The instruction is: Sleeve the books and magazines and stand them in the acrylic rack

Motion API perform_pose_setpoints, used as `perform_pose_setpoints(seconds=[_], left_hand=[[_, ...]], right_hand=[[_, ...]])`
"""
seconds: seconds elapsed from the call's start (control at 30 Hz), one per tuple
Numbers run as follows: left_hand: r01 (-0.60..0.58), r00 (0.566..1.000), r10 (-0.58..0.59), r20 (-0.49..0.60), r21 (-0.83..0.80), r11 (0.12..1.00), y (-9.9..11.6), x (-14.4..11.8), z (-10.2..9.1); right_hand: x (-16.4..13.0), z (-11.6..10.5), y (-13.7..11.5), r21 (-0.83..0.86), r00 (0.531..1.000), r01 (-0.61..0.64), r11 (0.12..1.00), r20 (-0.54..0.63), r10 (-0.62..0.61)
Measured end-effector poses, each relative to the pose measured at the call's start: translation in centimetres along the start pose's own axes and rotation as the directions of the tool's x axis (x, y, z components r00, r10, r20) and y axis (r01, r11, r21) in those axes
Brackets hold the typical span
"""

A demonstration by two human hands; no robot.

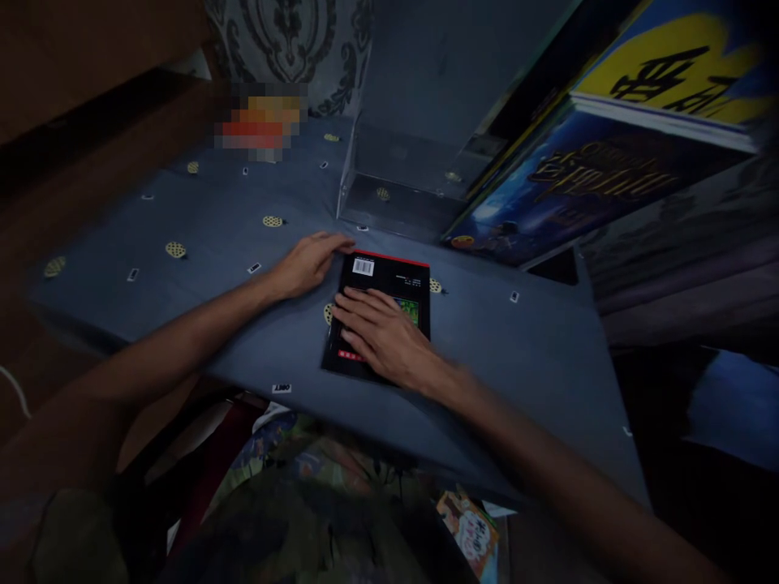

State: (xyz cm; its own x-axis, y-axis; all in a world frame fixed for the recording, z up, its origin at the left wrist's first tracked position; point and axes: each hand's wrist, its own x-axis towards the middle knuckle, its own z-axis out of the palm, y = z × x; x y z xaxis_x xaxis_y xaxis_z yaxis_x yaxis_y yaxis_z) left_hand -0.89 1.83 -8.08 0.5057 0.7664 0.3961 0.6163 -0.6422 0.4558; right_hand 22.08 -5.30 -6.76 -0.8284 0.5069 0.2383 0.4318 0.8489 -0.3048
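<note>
A thin black book (380, 280) with a red edge, a white barcode and a green picture lies flat on the cloth-covered table (487, 349). Across its middle and lower part rests my right hand (383, 332), fingers stretched out, covering much of the picture. My left hand (310, 264) lies at the book's upper left corner, its fingers loosely extended and the fingertips at the corner. Neither hand is wrapped round anything.
Behind the book stands a clear plastic holder (395, 191). Large books (565, 178) lean upright on its right. A blurred red and yellow item (261, 122) sits at the back left. Below the table's front edge, a colourful booklet (468, 531) shows.
</note>
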Motion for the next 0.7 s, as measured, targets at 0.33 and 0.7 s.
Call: perform_pose_setpoints(seconds=[0.33,0.7], left_hand=[[-0.036,0.999,0.034,0.035,0.05,0.998,0.0,0.1,-0.2],[-0.073,0.978,0.011,0.209,0.294,0.953,7.8,-6.0,-0.2]], right_hand=[[-4.5,1.7,-7.3,-0.073,0.998,0.065,0.995,0.016,-0.064],[-8.1,1.4,-8.5,-0.006,0.992,-0.104,0.995,-0.067,0.103]])
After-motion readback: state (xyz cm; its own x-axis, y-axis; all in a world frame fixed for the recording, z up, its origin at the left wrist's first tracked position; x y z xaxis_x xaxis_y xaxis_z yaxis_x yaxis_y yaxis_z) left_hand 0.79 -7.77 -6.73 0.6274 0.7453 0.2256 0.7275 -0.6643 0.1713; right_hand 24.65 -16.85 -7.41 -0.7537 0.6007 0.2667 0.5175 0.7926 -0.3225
